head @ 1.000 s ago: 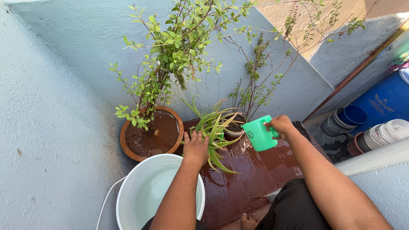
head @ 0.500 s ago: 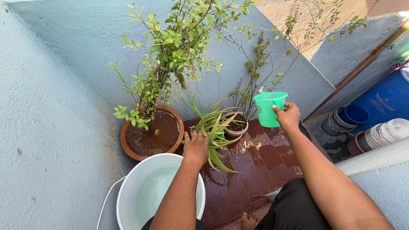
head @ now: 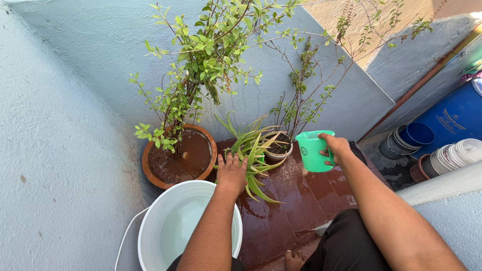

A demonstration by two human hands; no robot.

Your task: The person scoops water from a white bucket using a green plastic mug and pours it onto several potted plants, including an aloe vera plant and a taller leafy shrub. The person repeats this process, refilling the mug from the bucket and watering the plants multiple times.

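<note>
Right hand (head: 335, 149) is wrapped around the handle of a green plastic mug (head: 313, 150), fingers closed on it. Mug is upright, held in the air just right of the small pot (head: 277, 148) with the thin twiggy plant (head: 301, 95), above the wet red-brown tiled floor (head: 296, 195).

Left hand (head: 230, 173) is spread open, palm down, fingers apart, resting against the aloe plant (head: 253, 150) at its left side. It holds nothing. The forearm crosses over the rim of a white bucket (head: 165, 228) with water in it; the bucket sits at the near left of the floor, touching or nearly touching the big terracotta pot (head: 150, 173).

That terracotta pot stands in the corner where the two pale blue walls (head: 65, 150) meet. Soil inside looks wet and dark, and a leafy green shrub (head: 201, 65) grows out of it.

Aloe sits between the terracotta pot and the small pot, leaves splaying over the tiles.

Far right, beyond the low wall: a blue drum (head: 454, 118), a stack of white tubs (head: 459, 153), a dark bucket (head: 401, 143).

Person's bare toes (head: 293, 260) show at the bottom edge of the tiles.
</note>
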